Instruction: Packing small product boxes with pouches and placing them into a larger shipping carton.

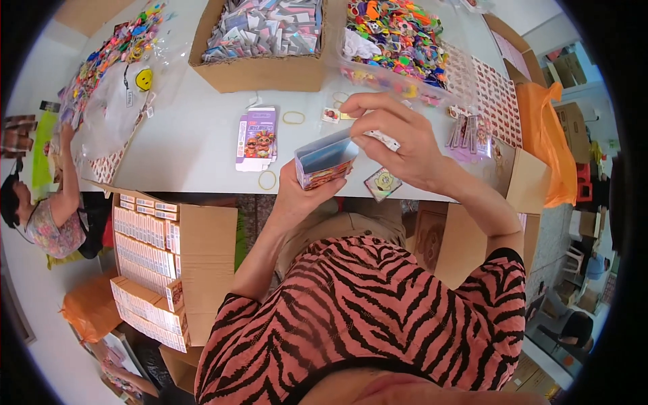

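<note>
My left hand (295, 197) grips a small printed carton (327, 177) by its lower part, with the open mouth tilted up. Over the carton's right edge, my right hand (408, 145) has its fingers bent and pinched together. A small white patterned piece (383, 140) shows in that hand; its kind is unclear. Flat purple carton blanks (256, 138) lie on the table to the left. Close by are yellow rubber bands (293, 117). A shiny square packet with a yellow figure (383, 183) rests at the near edge, below my right hand.
Across the white table (177, 135) stand a cardboard box of small packets (263, 77) and a clear tub of colourful trinkets (398, 81). An open case of cartons (145, 250) sits low at left. An orange bag (550, 142) hangs right. Another person (57, 216) works at far left.
</note>
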`<state>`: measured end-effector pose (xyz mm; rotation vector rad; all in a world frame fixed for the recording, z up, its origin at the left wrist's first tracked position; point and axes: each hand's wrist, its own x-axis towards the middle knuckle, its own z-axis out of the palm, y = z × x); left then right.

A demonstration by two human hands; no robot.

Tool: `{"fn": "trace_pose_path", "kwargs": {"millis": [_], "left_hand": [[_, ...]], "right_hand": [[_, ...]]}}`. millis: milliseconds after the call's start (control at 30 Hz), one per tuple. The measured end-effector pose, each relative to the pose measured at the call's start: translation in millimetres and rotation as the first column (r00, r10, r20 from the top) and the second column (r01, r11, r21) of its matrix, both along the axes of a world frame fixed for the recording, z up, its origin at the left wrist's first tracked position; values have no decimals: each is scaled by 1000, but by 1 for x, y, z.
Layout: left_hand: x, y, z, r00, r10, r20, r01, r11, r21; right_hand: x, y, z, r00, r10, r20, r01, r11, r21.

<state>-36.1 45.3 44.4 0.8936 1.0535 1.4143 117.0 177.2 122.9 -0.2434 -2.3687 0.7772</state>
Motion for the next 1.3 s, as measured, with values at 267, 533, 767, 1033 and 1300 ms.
{"fn": "trace_pose_path", "kwargs": {"millis": [267,533,767,1033,1300], "left_hand": [[-10,-12,-24,978,200,59,-191,973,-126],[-14,-21,-37,975,220,-31,-223,968,-119],[-17,-25,-41,970,241,-25,-242,962,-123],[-19,-23,-46,978,208,21,-203,967,-151],[-17,-21,-45,985,173,14,-170,975,-143]], "right_hand": [[9,52,-43,947,-204,250,263,937,-232],[-24,69,-132,788,-281,548,164,953,254],[-53,74,-166,784,-299,544,157,943,292],[-55,74,-169,794,-327,513,240,943,229],[-37,82,-133,852,-254,457,373,908,-191]]}}
